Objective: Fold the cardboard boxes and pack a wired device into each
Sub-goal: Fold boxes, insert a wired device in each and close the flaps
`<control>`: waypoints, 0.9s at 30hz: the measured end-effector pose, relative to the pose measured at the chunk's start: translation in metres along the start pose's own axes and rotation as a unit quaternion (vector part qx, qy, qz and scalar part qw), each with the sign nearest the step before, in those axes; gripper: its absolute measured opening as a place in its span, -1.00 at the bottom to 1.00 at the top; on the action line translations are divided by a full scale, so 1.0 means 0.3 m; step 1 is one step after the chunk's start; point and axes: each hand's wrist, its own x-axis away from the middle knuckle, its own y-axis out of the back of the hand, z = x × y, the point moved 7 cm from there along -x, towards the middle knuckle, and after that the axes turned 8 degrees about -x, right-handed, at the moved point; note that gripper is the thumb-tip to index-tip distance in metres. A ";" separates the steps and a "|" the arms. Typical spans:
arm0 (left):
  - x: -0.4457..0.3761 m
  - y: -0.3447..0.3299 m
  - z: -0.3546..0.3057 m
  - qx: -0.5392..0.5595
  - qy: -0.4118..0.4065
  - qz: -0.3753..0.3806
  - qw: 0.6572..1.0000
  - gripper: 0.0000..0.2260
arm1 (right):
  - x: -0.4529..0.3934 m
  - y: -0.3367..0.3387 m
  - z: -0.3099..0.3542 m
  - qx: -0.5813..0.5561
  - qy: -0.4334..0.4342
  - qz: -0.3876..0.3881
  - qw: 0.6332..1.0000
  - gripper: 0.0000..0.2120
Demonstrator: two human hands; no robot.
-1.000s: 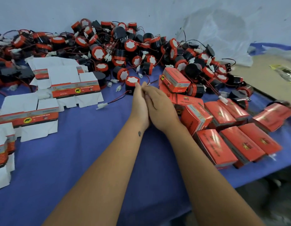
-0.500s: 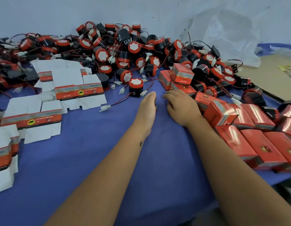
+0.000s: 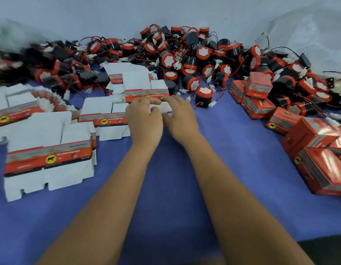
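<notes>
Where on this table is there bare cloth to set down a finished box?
Bare blue cloth lies right of the right hand, bordered by finished boxes and the device pile. The flat cartons crowd the left.

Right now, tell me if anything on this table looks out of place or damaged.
Nothing looks damaged. The wired devices lie in a tangled heap by the wall, and the packed boxes at right are tumbled rather than stacked. Both hands touch a flat carton.
</notes>
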 end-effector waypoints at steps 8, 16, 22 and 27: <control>-0.028 -0.069 0.148 -0.187 -0.011 0.230 0.955 -0.44 | -0.004 -0.085 -0.062 0.160 -0.061 0.089 0.981 -0.60; -0.079 -0.088 0.112 -0.099 0.081 0.125 0.984 -0.58 | 0.036 0.029 -0.105 -0.047 -0.099 -0.004 0.994 -0.81; -0.026 -0.107 0.085 0.045 0.090 0.048 0.994 -0.72 | 0.044 0.006 -0.062 0.058 -0.028 0.022 0.998 -0.89; -0.037 -0.112 0.122 0.054 0.125 0.060 0.989 -0.73 | 0.025 0.024 -0.070 0.082 -0.058 -0.024 0.995 -0.80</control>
